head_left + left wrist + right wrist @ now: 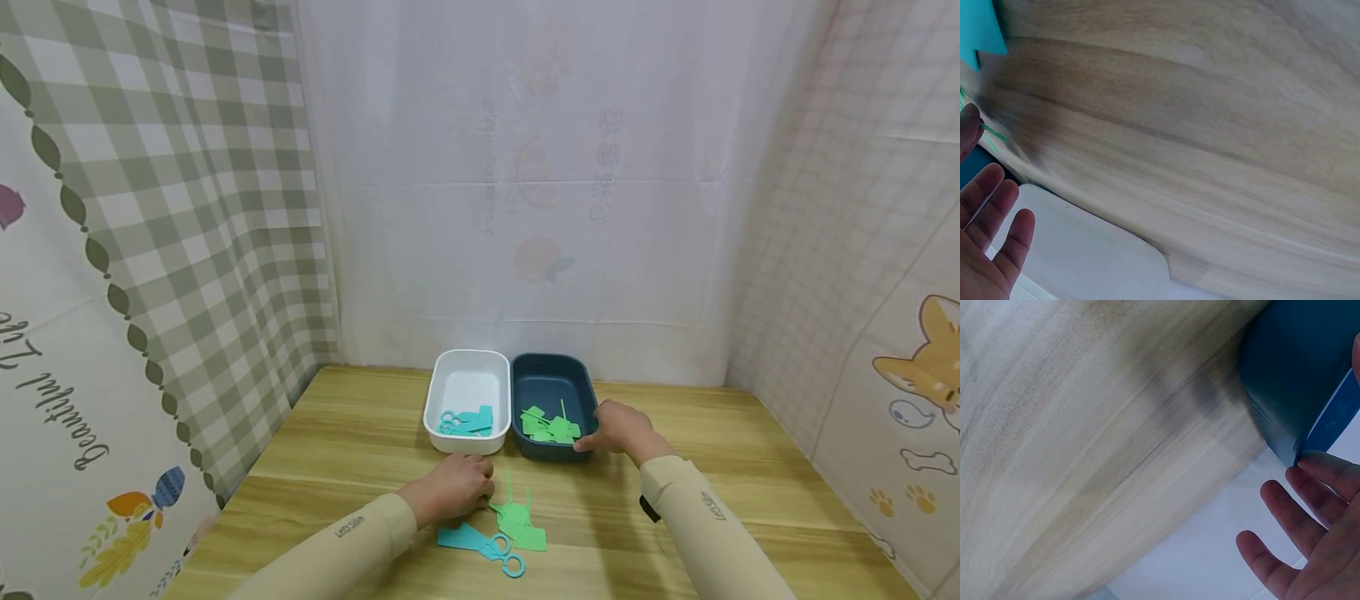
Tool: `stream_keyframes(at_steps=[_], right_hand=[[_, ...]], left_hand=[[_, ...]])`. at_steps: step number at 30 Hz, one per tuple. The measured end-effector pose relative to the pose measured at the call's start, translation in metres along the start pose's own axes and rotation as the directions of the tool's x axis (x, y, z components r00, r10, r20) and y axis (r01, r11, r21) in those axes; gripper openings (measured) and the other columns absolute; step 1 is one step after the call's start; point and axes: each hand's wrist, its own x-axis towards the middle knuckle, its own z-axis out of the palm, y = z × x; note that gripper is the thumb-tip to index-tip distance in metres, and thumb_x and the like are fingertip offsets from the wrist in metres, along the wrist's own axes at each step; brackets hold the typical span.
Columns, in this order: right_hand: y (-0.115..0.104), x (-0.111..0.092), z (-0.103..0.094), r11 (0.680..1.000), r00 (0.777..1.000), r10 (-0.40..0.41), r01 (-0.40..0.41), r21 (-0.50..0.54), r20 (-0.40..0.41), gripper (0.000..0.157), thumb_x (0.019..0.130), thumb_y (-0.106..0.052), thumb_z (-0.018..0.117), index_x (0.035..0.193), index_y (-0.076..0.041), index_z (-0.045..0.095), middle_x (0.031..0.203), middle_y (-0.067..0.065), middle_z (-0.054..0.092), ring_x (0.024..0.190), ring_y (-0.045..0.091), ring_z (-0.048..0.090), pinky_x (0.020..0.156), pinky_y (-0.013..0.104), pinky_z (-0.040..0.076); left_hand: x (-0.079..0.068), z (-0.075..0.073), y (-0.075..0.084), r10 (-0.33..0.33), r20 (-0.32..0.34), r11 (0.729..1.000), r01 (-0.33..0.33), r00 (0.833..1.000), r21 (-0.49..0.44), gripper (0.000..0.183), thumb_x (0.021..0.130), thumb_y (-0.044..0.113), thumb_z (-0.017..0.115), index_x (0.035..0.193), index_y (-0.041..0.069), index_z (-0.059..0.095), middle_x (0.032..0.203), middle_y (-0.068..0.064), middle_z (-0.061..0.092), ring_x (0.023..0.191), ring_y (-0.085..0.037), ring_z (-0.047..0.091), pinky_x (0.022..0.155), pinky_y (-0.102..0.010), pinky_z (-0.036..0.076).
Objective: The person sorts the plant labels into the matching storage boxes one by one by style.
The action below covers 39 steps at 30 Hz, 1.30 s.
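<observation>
My left hand (459, 487) is low over the table, its fingertips beside a small pile of green zip-tie tags (514, 518). In the left wrist view a thin green strand (994, 132) shows right by one fingertip; whether it is pinched is hidden. Teal flat ring-ended pieces (480, 542) lie just in front of that pile. At the near right corner of the dark blue bin (553, 452), my right hand (622, 429) touches the rim with its fingers spread, and no tag shows in it. More green tags (551, 429) lie inside this bin.
A white bin (465, 444) stands directly left of the dark blue one, with several teal pieces (467, 422) in its near end. The wooden table (360, 425) runs back to a white curtain (600, 250). Checked cloth (225, 167) hangs at the left.
</observation>
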Motion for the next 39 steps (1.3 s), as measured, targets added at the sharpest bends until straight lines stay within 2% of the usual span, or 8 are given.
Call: stream_keyframes(at_steps=[11, 17, 23, 29, 39], right_hand=[[0.001, 0.001, 0.002, 1.0, 1.0, 0.014, -0.014, 0.021, 0.006, 0.082, 0.073, -0.054, 0.083, 0.12, 0.01, 0.063, 0.124, 0.024, 0.061, 0.11, 0.04, 0.06, 0.088, 0.054, 0.05], [0.001, 0.0, 0.001, 1.0, 1.0, -0.001, 0.001, 0.014, 0.001, 0.082, 0.073, -0.054, 0.083, 0.118, 0.011, 0.063, 0.12, 0.025, 0.062, 0.107, 0.041, 0.061, 0.086, 0.054, 0.051], [0.003, 0.002, 0.003, 1.0, 1.0, 0.003, -0.003, 0.017, 0.0, 0.083, 0.073, -0.054, 0.082, 0.119, 0.012, 0.062, 0.124, 0.027, 0.06, 0.109, 0.042, 0.06, 0.086, 0.055, 0.051], [0.003, 0.002, 0.002, 1.0, 1.0, -0.005, 0.005, 0.003, -0.004, 0.083, 0.073, -0.055, 0.082, 0.119, 0.011, 0.063, 0.127, 0.028, 0.057, 0.11, 0.043, 0.059, 0.087, 0.055, 0.05], [0.0, 0.0, 0.0, 1.0, 1.0, -0.009, 0.009, 0.006, -0.002, 0.08, 0.074, -0.053, 0.083, 0.118, 0.011, 0.064, 0.123, 0.026, 0.061, 0.109, 0.041, 0.06, 0.088, 0.054, 0.05]], left_hand=[[-0.005, -0.013, -0.01, -0.009, -0.05, 0.99, 0.002, 0.999, -0.142, 0.007, 0.084, 0.024, 0.076, 0.078, 0.025, 0.071, 0.094, 0.004, 0.055, 0.08, -0.011, 0.05, 0.065, -0.024, 0.041], [-0.001, -0.02, -0.015, -0.009, -0.113, 0.994, -0.003, 0.994, -0.107, 0.005, 0.082, 0.023, 0.077, 0.079, 0.025, 0.073, 0.095, 0.005, 0.057, 0.08, -0.01, 0.053, 0.065, -0.023, 0.043], [0.005, -0.03, -0.019, -0.048, -0.128, 0.996, 0.037, 0.991, -0.082, 0.003, 0.085, 0.025, 0.076, 0.082, 0.026, 0.075, 0.109, 0.003, 0.064, 0.088, -0.014, 0.059, 0.065, -0.026, 0.047], [0.015, -0.036, -0.026, -0.073, -0.19, 0.996, 0.061, 0.979, -0.066, 0.004, 0.084, 0.023, 0.075, 0.081, 0.026, 0.075, 0.109, 0.001, 0.064, 0.086, -0.015, 0.06, 0.064, -0.027, 0.047], [0.032, -0.041, -0.035, -0.127, -0.199, 0.992, 0.121, 0.972, -0.042, 0.004, 0.084, 0.024, 0.073, 0.082, 0.027, 0.075, 0.106, 0.0, 0.064, 0.088, -0.017, 0.061, 0.065, -0.031, 0.046]])
